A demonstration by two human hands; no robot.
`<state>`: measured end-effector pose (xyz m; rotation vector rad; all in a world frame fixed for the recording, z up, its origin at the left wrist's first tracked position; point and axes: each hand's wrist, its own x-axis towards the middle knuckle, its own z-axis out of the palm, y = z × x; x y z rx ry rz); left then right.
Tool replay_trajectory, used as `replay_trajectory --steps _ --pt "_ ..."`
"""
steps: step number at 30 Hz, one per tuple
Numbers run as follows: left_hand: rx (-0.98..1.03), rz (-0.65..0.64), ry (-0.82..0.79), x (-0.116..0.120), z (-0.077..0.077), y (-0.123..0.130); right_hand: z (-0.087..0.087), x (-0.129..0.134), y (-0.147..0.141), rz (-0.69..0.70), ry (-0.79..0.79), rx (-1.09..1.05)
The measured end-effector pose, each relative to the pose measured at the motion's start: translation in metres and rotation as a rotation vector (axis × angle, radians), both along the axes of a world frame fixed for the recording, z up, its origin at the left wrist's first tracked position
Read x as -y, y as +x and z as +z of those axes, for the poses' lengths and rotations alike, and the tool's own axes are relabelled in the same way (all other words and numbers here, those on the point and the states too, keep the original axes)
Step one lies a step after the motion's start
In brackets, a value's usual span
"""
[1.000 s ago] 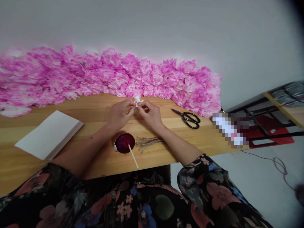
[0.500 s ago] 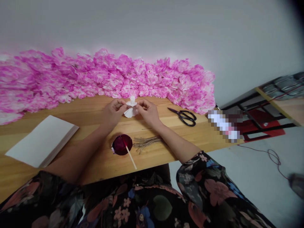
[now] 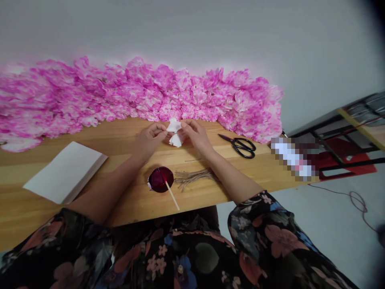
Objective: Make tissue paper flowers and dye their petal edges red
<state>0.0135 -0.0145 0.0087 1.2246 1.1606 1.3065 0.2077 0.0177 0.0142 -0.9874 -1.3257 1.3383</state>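
Between my two hands is a piece of white pleated paper (image 3: 175, 139), narrow at its middle and fanned out at the top and bottom. My left hand (image 3: 152, 138) pinches its left side with thumb and forefinger. On the other side, my right hand (image 3: 195, 134) grips the paper's right edge, the thumb near the upper fan. Closer to me stands a bowl of dark red liquid (image 3: 159, 180) with a pale stick (image 3: 172, 196) leaning out of it. Thin brown wires (image 3: 194, 176) lie beside the bowl, partly under my right forearm.
Pink and white paper flowers (image 3: 144, 92) are heaped along the wall. Black-handled scissors (image 3: 243, 147) lie right of my hands on the wooden table (image 3: 126, 208). A stack of white paper (image 3: 64, 172) lies at left. A red cord (image 3: 357, 200) trails on the floor at right.
The white paper's upper part has spread from a narrow upright tuft into a wider fan. Both hands still hold it. The whole view has shifted slightly, so things appear farther right.
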Motion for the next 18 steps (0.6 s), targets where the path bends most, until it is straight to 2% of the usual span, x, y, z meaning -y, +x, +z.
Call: replay_trajectory --steps 5,8,11,14,18 --pt "-0.190 -0.038 0.046 0.003 0.003 0.001 -0.002 0.001 0.001 -0.022 0.167 0.270" --pt "-0.347 -0.055 0.074 0.006 0.008 0.003 -0.002 0.006 -0.001 -0.019 0.265 0.356" --pt "-0.404 -0.038 0.070 0.008 0.011 0.004 -0.001 0.009 -0.004 -0.015 0.360 0.398" --pt "-0.294 -0.035 0.024 0.005 0.007 0.005 -0.001 0.010 -0.004 -0.033 0.311 0.396" --pt "-0.021 0.054 -0.056 -0.003 -0.001 0.007 -0.005 0.004 -0.002 -0.029 0.095 0.199"
